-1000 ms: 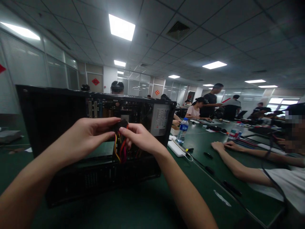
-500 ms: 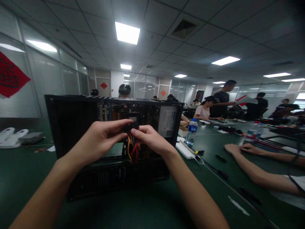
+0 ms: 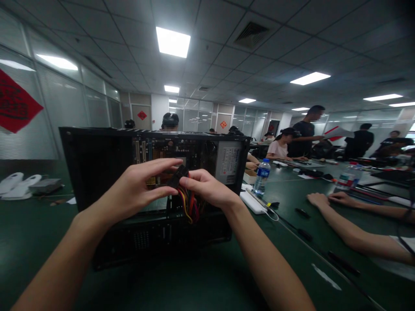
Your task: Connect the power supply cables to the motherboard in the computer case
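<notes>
An opened black computer case (image 3: 97,172) stands on the green table, its inside facing me. In front of it, my right hand (image 3: 207,185) pinches a black power connector (image 3: 177,176) between thumb and fingers. Red, yellow and black wires (image 3: 191,207) hang in a bundle below the connector. My left hand (image 3: 139,183) is at the connector's left side, thumb and fingers spread apart around it. The thumb tip is close to the connector's lower end; whether it touches I cannot tell. Behind the hands are the motherboard (image 3: 158,149) and the silver power supply (image 3: 228,162).
To the right stand a water bottle (image 3: 262,177) and a white power strip (image 3: 253,202) with cables. Another person's forearms (image 3: 343,220) rest on the table farther right. White slippers (image 3: 19,185) and a grey box (image 3: 45,185) lie at left.
My left fingers and thumb have spread wider around the connector. The connector now tilts more and shows more of itself in my right hand; its wires have swung slightly right.
</notes>
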Demonstrator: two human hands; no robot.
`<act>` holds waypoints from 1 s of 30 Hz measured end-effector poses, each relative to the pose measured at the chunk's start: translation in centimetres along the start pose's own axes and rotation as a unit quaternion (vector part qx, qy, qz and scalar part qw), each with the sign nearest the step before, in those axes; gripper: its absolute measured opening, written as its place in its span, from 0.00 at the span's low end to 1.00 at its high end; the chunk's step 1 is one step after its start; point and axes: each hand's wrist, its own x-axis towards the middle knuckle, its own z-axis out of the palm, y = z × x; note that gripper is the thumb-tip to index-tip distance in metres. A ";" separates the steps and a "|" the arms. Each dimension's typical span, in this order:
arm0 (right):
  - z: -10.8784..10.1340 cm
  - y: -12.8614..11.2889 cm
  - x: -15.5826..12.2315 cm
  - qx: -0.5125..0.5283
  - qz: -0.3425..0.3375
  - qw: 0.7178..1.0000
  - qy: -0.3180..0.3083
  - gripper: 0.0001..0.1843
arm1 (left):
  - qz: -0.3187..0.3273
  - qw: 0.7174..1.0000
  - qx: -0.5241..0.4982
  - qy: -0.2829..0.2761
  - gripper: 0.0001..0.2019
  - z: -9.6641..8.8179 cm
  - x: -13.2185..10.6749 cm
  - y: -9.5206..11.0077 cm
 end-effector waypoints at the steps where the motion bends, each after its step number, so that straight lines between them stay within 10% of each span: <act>1: 0.1 -0.2 0.0 -0.003 0.000 1.000 -0.004 0.28 | 0.008 1.000 0.005 -0.006 0.34 -0.1 0.0 0.0; 30: 0.3 2.1 1.3 -0.101 0.022 0.994 -0.023 0.31 | 0.054 0.990 0.077 -0.108 0.25 -0.3 0.0 -2.0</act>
